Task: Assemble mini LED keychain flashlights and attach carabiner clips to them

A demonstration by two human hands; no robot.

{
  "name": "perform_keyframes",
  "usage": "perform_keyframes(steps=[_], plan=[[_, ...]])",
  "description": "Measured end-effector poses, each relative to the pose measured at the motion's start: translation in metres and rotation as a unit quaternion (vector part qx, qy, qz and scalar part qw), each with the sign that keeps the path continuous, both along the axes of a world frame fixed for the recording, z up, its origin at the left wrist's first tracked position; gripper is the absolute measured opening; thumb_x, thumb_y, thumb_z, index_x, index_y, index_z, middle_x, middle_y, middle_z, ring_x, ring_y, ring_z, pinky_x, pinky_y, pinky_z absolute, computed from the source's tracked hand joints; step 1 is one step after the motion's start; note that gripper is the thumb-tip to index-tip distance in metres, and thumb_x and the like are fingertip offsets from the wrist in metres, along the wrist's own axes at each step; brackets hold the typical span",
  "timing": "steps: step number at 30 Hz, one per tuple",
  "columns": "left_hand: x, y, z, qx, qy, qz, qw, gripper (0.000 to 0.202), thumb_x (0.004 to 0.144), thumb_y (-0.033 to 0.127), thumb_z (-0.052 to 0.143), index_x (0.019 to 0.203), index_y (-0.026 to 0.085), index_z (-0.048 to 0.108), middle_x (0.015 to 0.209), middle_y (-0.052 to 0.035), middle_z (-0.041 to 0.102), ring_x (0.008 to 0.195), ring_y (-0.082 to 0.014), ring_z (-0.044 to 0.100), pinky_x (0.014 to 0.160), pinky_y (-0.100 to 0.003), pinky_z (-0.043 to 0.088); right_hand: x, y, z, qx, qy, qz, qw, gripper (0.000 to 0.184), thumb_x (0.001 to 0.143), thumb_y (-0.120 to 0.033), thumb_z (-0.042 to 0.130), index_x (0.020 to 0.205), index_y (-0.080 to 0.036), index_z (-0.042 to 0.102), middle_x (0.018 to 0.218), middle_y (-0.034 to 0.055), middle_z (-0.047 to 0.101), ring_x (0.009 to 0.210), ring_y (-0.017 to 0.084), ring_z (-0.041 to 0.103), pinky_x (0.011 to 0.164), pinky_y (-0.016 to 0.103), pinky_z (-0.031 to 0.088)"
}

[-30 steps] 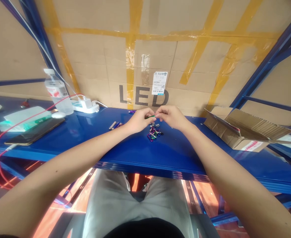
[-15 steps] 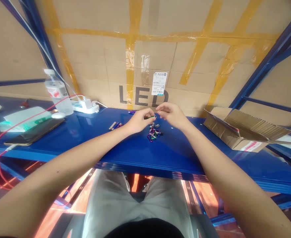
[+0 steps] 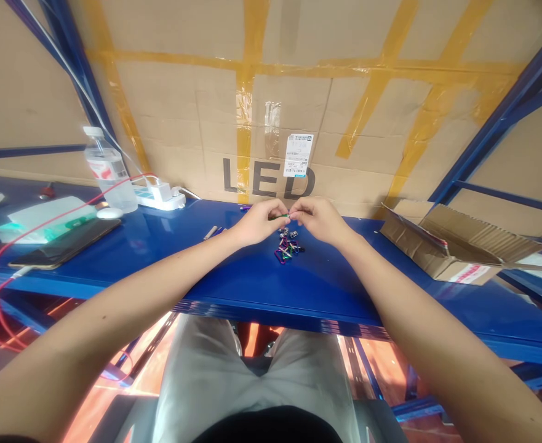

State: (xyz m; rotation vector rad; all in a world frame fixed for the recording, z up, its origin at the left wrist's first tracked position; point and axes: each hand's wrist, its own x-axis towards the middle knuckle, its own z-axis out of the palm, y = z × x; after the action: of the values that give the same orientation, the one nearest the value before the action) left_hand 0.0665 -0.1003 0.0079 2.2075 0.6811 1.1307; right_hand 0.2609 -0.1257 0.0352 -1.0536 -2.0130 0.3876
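Above the tabletop [image 3: 326, 277], the left hand [image 3: 262, 223] pinches a slim green piece [image 3: 278, 216] between closed thumb and fingers, probably steadying it for the right hand [image 3: 319, 218], whose fingertips come together at its right end. The small clips [image 3: 288, 250] lie heaped on the near side, presumably for easy reach. Fingers cover much of the green piece, so its full shape and whether the right hand grips anything cannot be told; the left forearm [image 3: 197, 264] partly hides some thin rods [image 3: 211, 232].

Bright, hazy, with glare on tape [image 3: 244, 117]
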Motion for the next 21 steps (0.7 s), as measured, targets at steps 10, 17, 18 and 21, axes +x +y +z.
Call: perform_keyframes(steps=[10, 17, 18, 21], plan=[[0.001, -0.005, -0.004, 0.093, 0.055, 0.017, 0.994, 0.009, 0.093, 0.025, 0.058, 0.088, 0.017, 0.059, 0.077, -0.0014, 0.064, 0.071, -0.0146, 0.057, 0.066, -0.027, 0.042, -0.004, -0.001, -0.001, -0.274, 0.156, -0.006, 0.949, 0.020, 0.078, -0.018, 0.075, 0.062, -0.014, 0.064, 0.058, 0.0042, 0.058, 0.051, 0.011, 0.048, 0.048, 0.026, 0.040], [-0.002, 0.001, 0.003, -0.208, -0.073, -0.071, 0.973, 0.022, 0.090, 0.031, 0.068, 0.081, 0.014, 0.058, 0.068, -0.0006, 0.060, 0.053, -0.0061, 0.049, 0.050, -0.020, 0.036, 0.005, 0.002, 0.000, 0.054, -0.011, 0.059, 0.997, 0.012, 0.081, -0.016, 0.065, 0.088, -0.020, 0.073, 0.087, 0.0042, 0.072, 0.081, 0.019, 0.065, 0.077, 0.033, 0.050], [-0.002, 0.002, 0.004, -0.225, -0.083, -0.087, 0.967, 0.024, 0.089, 0.033, 0.070, 0.080, 0.014, 0.058, 0.067, -0.0004, 0.060, 0.052, -0.0056, 0.048, 0.049, -0.020, 0.035, 0.005, 0.001, 0.000, 0.074, -0.030, 0.054, 0.995, 0.011, 0.082, -0.016, 0.064, 0.086, -0.020, 0.073, 0.084, 0.0036, 0.071, 0.081, 0.019, 0.065, 0.078, 0.033, 0.050], [-0.004, 0.002, 0.004, -0.237, -0.084, -0.106, 0.962, 0.030, 0.085, 0.037, 0.075, 0.077, 0.015, 0.057, 0.064, -0.0002, 0.059, 0.051, -0.0053, 0.047, 0.048, -0.020, 0.034, 0.005, -0.002, 0.001, 0.092, -0.055, 0.038, 0.993, 0.014, 0.084, -0.016, 0.059, 0.079, -0.021, 0.072, 0.075, 0.0018, 0.069, 0.074, 0.018, 0.064, 0.076, 0.032, 0.049]])
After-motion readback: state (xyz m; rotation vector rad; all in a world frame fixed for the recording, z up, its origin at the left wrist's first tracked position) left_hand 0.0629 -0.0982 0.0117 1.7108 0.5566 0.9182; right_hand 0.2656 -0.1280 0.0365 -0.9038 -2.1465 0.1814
